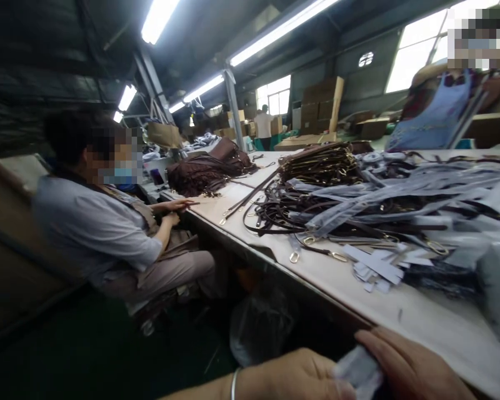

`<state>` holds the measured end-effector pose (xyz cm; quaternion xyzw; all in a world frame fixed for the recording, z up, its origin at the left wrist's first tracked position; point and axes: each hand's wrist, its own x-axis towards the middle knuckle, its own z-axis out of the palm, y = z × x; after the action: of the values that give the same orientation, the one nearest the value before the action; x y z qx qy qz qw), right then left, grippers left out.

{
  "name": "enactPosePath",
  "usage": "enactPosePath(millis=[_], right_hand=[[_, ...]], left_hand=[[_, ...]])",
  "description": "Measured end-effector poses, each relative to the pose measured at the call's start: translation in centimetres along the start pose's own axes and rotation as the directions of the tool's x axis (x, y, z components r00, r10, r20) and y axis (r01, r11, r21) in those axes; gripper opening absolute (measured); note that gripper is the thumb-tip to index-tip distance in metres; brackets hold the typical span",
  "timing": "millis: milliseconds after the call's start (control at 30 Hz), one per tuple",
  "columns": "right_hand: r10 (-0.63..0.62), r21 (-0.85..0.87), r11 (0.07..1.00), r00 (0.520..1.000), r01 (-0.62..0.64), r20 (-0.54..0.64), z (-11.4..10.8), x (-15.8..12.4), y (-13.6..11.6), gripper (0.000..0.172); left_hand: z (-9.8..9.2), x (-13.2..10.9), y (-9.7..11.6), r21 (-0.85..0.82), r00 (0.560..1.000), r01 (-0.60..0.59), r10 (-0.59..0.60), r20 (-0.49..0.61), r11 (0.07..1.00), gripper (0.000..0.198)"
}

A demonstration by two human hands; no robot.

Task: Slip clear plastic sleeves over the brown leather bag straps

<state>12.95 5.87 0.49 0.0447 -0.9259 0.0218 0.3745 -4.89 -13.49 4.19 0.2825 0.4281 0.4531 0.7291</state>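
At the bottom edge of the view, my left hand (302, 373), with a silver bangle at the wrist, is closed on a crumpled piece of whitish translucent plastic (360, 371). My right hand (419, 364) grips the same plastic from the other side, its fingers curled. The lower part of the plastic and some fingers are cut off by the frame. Both hands are at the near edge of the long table (437, 319). Beyond them lie loose white paper strips (377, 265) and dark brown straps (275, 214) with gold-coloured clasps (309, 240).
Clear plastic sleeves (383, 186) heap over the straps. Farther along are another strap bundle (323, 163) and a dark brown pile (210, 166). A seated co-worker (104, 216) rests a hand on the table at left; another person (435, 108) stands across it. A plastic bag (258, 328) hangs below.
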Motion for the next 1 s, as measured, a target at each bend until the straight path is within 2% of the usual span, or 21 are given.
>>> enactPosePath(millis=[100,167,233,300,400,500,567,633,700,733,800,833,867,900,933,1000], right_hand=[[0.154,0.108,0.982,0.988,-0.153,-0.003,-0.7,1.4,-0.9,0.029],[0.26,0.211,0.941,0.964,-0.265,0.048,-0.2,1.6,-1.5,0.024],[0.363,0.301,0.871,0.921,-0.389,0.14,0.6,1.2,-2.2,0.021],[0.456,0.356,0.78,0.856,-0.516,0.243,1.2,0.6,-3.2,0.024],[0.544,0.424,0.629,0.759,-0.651,0.358,1.7,0.1,-4.8,0.036],[0.563,0.546,0.401,0.669,-0.735,0.486,1.5,0.4,-6.4,0.042],[0.538,0.614,0.164,0.592,-0.772,0.6,1.1,0.6,-7.1,0.045],[0.49,0.641,-0.084,0.528,-0.763,0.694,0.6,0.7,-7.5,0.048],[0.446,0.636,-0.282,0.488,-0.719,0.75,0.1,0.4,-7.7,0.048],[0.428,0.63,-0.36,0.479,-0.688,0.767,-0.2,0.2,-7.7,0.047],[0.409,0.632,-0.486,0.482,-0.604,0.775,-0.9,-0.3,-7.6,0.043],[0.407,0.636,-0.537,0.491,-0.553,0.77,-1.2,-0.5,-7.6,0.04],[0.408,0.637,-0.586,0.497,-0.501,0.766,-1.6,-0.7,-7.5,0.038],[0.415,0.636,-0.629,0.5,-0.447,0.761,-2.0,-0.8,-7.3,0.035],[0.43,0.635,-0.662,0.493,-0.397,0.756,-2.3,-0.8,-7.0,0.034],[0.486,0.638,-0.704,0.443,-0.312,0.753,-2.8,-0.5,-6.1,0.032]], left_hand=[[1.6,0.4,0.6,-0.169,0.994,-0.084,0.095,0.058,0.982,0.046],[2.2,1.1,0.7,-0.297,0.983,-0.157,0.177,0.042,0.942,0.041],[2.5,1.7,1.1,-0.394,0.955,-0.284,0.294,-0.034,0.874,0.035],[2.4,2.3,2.2,-0.429,0.907,-0.418,0.393,-0.15,0.801,0.031],[1.8,3.1,4.6,-0.41,0.84,-0.538,0.433,-0.327,0.736,0.025],[1.4,4.8,5.9,-0.288,0.747,-0.634,0.471,-0.469,0.718,0.025],[1.2,6.3,5.3,-0.138,0.663,-0.678,0.521,-0.538,0.722,0.026],[0.9,7.7,3.8,0.089,0.563,-0.683,0.6,-0.568,0.725,0.027],[0.2,8.7,2.1,0.387,0.496,-0.633,0.735,-0.462,0.67,0.028],[-0.3,9.0,1.3,0.527,0.488,-0.602,0.798,-0.353,0.601,0.027],[-1.3,9.2,0.1,0.699,0.516,-0.559,0.847,-0.126,0.445,0.026],[-1.8,9.2,-0.4,0.732,0.541,-0.552,0.84,-0.048,0.398,0.026],[-2.1,9.1,-0.8,0.742,0.574,-0.547,0.819,-0.005,0.388,0.027],[-2.2,9.0,-1.3,0.731,0.622,-0.537,0.783,0.004,0.422,0.028],[-2.2,8.8,-1.7,0.691,0.681,-0.515,0.732,-0.029,0.507,0.028],[-1.8,8.3,-2.5,0.54,0.78,-0.429,0.599,-0.184,0.724,0.025]])
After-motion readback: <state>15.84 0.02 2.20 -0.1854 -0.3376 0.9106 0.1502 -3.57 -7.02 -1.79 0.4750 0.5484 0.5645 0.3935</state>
